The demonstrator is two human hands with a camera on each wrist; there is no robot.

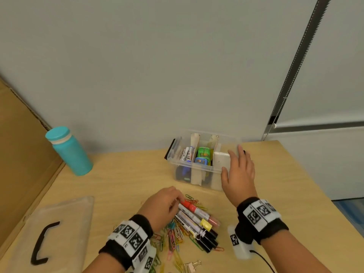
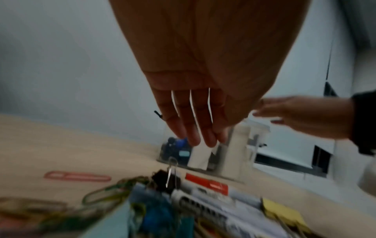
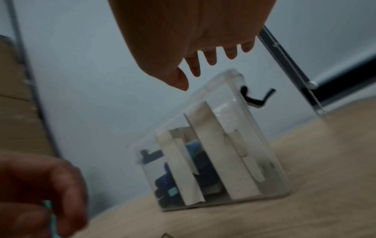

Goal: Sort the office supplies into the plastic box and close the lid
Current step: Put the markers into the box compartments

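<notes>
The clear plastic box [image 1: 177, 162] stands open by the wall, split by white dividers, with markers in its left compartment and green and blue items in the middle. My right hand [image 1: 231, 160] hovers open over the box's right end, its fingers spread above the rim in the right wrist view [image 3: 195, 70]. A pile of markers [image 1: 197, 223], paper clips [image 1: 177, 233] and a yellow binder clip [image 1: 206, 225] lies in front of the box. My left hand [image 1: 176, 203] reaches over this pile, fingertips at the red-capped marker [image 1: 190, 206]. Its fingers [image 2: 203, 140] look straight and hold nothing.
The box's clear lid [image 1: 65, 213] with a black handle lies flat at the left front. A teal bottle [image 1: 69, 152] stands at the back left beside a cardboard sheet [image 1: 19, 144]. A silver binder clip [image 1: 192, 265] lies near the front edge.
</notes>
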